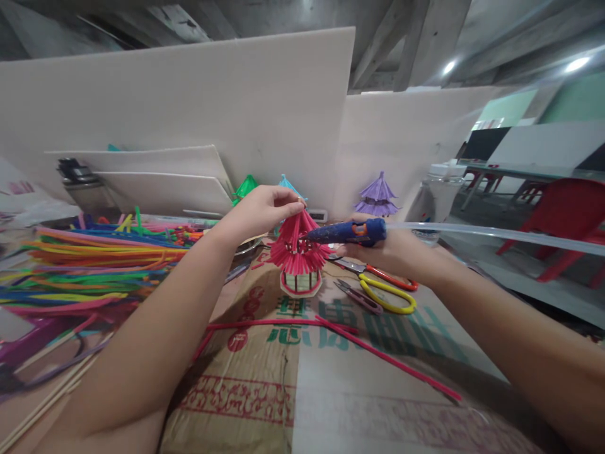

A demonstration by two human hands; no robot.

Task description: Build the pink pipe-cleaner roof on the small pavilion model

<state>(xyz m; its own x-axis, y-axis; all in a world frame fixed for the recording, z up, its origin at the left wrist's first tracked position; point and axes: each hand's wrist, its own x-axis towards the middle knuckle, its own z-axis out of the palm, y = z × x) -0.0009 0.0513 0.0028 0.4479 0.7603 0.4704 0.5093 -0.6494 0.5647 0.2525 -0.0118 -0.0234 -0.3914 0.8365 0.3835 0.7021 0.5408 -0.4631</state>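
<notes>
A small pink pavilion model [299, 258] made of pipe cleaners stands upright on a cardboard sheet [302, 384]. My left hand [263, 211] pinches the tip of its pointed roof from above. My right hand [390, 248] grips a blue glue gun [348, 232] with its nozzle pointing left and touching the roof's right side. A long clear glue stick [496, 235] sticks out of the gun's back towards the right.
Loose pink pipe cleaners [359, 343] lie on the cardboard. Yellow scissors [385, 296] and orange scissors [387, 275] lie right of the model. A heap of coloured pipe cleaners [94, 265] fills the left. Green [246, 187], blue [287, 184] and purple [377, 195] models stand by white boards [189, 120].
</notes>
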